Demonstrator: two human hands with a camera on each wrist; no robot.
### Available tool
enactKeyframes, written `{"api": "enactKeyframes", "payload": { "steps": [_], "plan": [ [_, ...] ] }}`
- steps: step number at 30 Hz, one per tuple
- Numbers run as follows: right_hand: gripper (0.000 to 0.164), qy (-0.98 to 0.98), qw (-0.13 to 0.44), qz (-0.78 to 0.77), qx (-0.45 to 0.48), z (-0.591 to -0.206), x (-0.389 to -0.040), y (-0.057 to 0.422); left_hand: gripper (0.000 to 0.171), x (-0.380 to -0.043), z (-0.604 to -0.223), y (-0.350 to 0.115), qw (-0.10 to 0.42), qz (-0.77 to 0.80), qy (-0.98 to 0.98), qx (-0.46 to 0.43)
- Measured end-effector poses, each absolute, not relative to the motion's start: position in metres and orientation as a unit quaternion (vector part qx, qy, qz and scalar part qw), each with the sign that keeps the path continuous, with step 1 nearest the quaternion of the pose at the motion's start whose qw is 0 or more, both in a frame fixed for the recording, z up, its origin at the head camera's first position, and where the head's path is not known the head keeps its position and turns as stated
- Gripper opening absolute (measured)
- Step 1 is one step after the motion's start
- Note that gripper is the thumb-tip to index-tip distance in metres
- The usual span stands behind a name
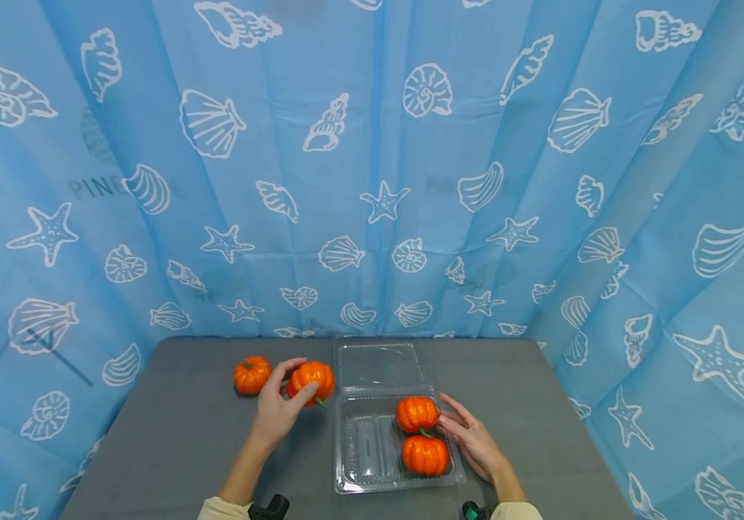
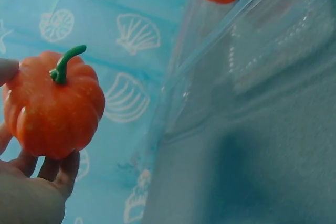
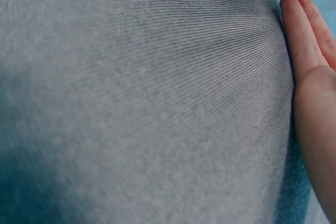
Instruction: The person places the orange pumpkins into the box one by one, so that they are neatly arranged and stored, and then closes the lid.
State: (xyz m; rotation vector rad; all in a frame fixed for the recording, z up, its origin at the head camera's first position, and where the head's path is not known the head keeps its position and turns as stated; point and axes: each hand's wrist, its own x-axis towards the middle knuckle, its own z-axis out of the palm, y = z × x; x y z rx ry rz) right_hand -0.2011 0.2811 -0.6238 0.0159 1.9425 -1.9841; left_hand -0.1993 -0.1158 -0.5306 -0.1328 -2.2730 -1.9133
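While the left hand (image 1: 277, 410) grips an orange pumpkin (image 1: 312, 378) at ten o'clock from the clear tray (image 1: 360, 440), the right hand (image 1: 474, 442), fingers loosely extended, is at the tray's three-o'clock side. Inside sit a far pumpkin (image 1: 417, 414), at one, and a near pumpkin (image 1: 425, 456), at four; the open lid (image 1: 380, 365) lies at twelve.

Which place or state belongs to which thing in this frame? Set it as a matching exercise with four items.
1. leftmost pumpkin
2. left hand
3. right hand
4. clear container

A. at the container's right side
B. on the table, outside the container
C. lid open, two pumpkins inside
D. grips a pumpkin

Pairs: 1-B, 2-D, 3-A, 4-C
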Motion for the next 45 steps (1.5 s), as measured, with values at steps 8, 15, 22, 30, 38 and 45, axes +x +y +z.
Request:
{"api": "enactKeyframes", "payload": {
  "steps": [8, 15, 22, 30, 38, 45],
  "plan": [
    [0.071, 0.686, 0.182, -0.705, 0.004, -0.624, -0.201, 0.280, 0.046, -0.199, -0.545, -0.097, 0.082, -0.630, -0.768, -0.084],
    [0.072, 0.687, 0.181, -0.703, 0.010, -0.624, -0.201, 0.279, 0.047, -0.195, -0.555, -0.083, 0.023, -0.652, -0.751, -0.105],
    [0.072, 0.685, 0.181, -0.706, 0.011, -0.625, -0.201, 0.278, 0.050, -0.189, -0.565, -0.074, -0.017, -0.659, -0.742, -0.121],
    [0.071, 0.679, 0.182, -0.711, 0.001, -0.625, -0.202, 0.278, 0.050, -0.183, -0.573, -0.066, -0.037, -0.645, -0.750, -0.144],
    [0.070, 0.675, 0.183, -0.715, -0.006, -0.623, -0.202, 0.278, 0.046, -0.180, -0.584, -0.061, -0.037, -0.627, -0.758, -0.176],
    [0.068, 0.675, 0.183, -0.715, -0.021, -0.625, -0.202, 0.279, 0.043, -0.178, -0.587, -0.060, -0.040, -0.608, -0.768, -0.198]
  ]
}}
